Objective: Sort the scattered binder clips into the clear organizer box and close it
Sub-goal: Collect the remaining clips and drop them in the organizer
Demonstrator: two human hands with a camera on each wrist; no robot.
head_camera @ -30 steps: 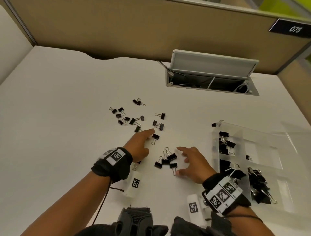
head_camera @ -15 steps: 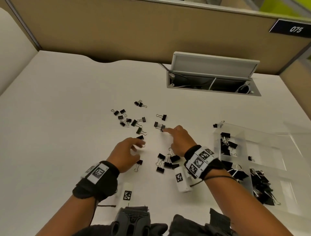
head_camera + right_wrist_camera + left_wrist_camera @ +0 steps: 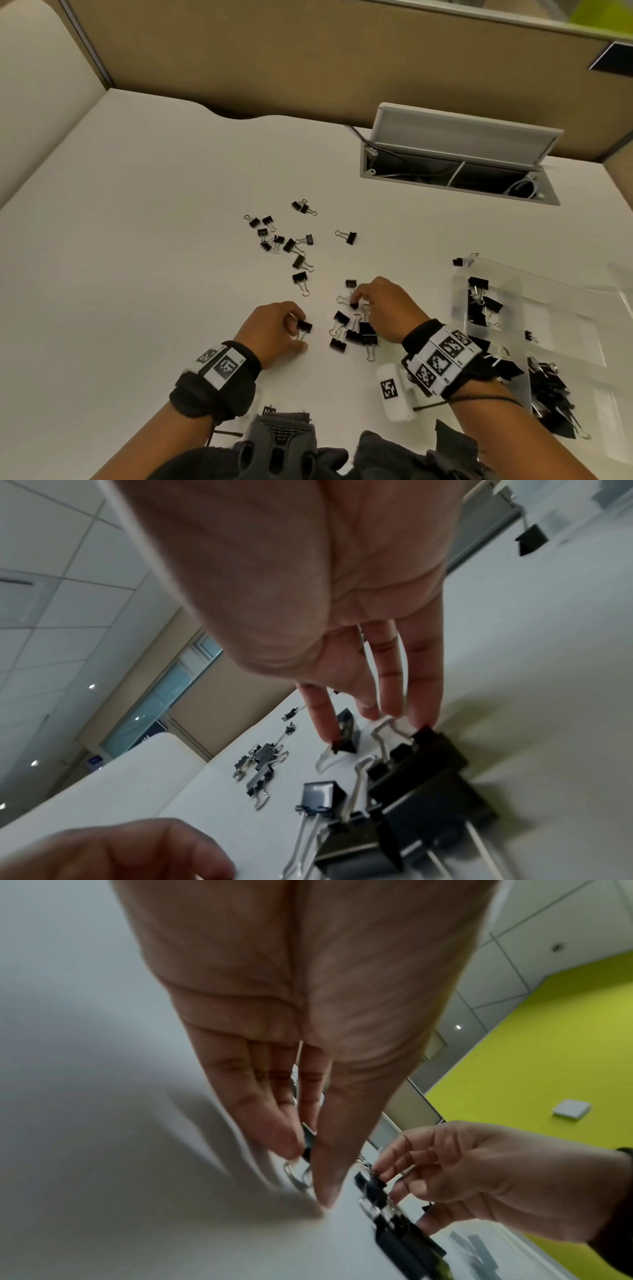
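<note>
Black binder clips lie scattered on the white desk, with several small ones (image 3: pixel 281 240) at the back and a pile of bigger ones (image 3: pixel 356 334) between my hands. My left hand (image 3: pixel 298 329) pinches one clip (image 3: pixel 304 325) by thumb and fingers; the left wrist view shows that clip (image 3: pixel 308 1139) low over the desk. My right hand (image 3: pixel 356 301) pinches another clip (image 3: pixel 346 734) just beyond the pile (image 3: pixel 411 791), its other fingertips (image 3: pixel 424 715) touching the pile. The clear organizer box (image 3: pixel 565 318) stands open at the right, with sorted clips in its compartments.
An open cable hatch (image 3: pixel 459 171) is sunk into the desk at the back right. Beige partition walls (image 3: pixel 274 51) close the back and the left. One clip (image 3: pixel 459 262) sits by the box's far corner. Dark gear (image 3: pixel 281 442) is at the near edge.
My right hand has pulled back from the far clips toward the pile, bringing clips with it. My left hand has drawn nearer and now holds a clip.
</note>
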